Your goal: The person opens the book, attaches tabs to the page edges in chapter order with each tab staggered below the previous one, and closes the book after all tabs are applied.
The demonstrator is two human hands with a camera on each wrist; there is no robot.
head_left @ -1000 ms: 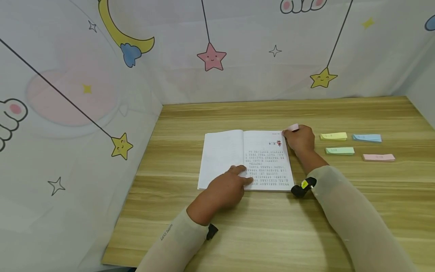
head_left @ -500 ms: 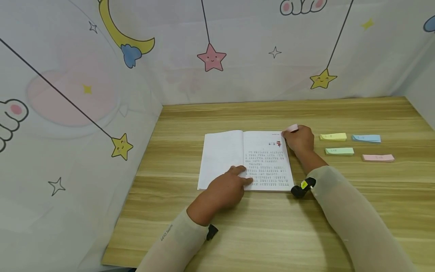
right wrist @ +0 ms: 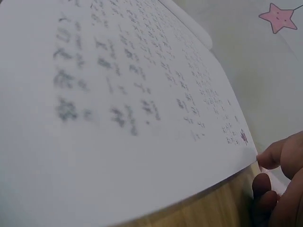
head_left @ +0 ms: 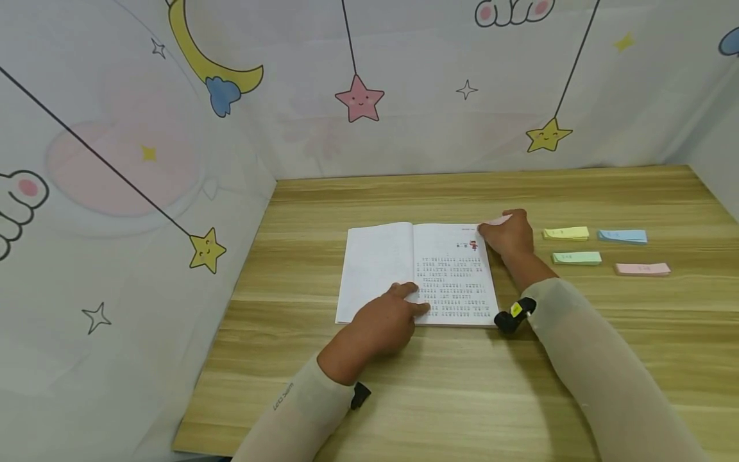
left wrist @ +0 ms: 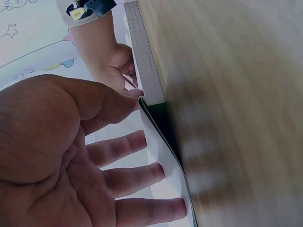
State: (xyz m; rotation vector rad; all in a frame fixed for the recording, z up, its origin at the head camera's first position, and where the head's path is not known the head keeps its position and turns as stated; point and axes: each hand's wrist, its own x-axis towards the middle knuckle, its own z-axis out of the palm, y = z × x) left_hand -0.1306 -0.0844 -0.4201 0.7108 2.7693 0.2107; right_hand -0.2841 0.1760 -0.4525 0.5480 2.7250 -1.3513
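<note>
An open book [head_left: 378, 260] lies on the table, blank on its left page and printed on its right. My left hand [head_left: 383, 317] rests on it near the lower fold, fingers extended. In the left wrist view its thumb and fingers [left wrist: 150, 212] touch the pages, spread apart. At the right page's top outer corner, my right hand [head_left: 510, 236] pinches a pink sticky note [head_left: 499, 219] that pokes out past the fingers. The right wrist view has the thumb [right wrist: 271, 153] right at the page corner, with a bit of pink below it.
To the right of the book lie several sticky note pads: yellow [head_left: 566, 233], blue [head_left: 622, 236], green [head_left: 577, 258] and pink [head_left: 643, 269]. A white wall sheet [head_left: 416, 144] with stars borders the wooden table [head_left: 462, 398] at the back and left.
The right hand's fingers have shifted slightly over the pink sticky note at the page corner, and less of the note's raised end shows. The left hand and book stay put.
</note>
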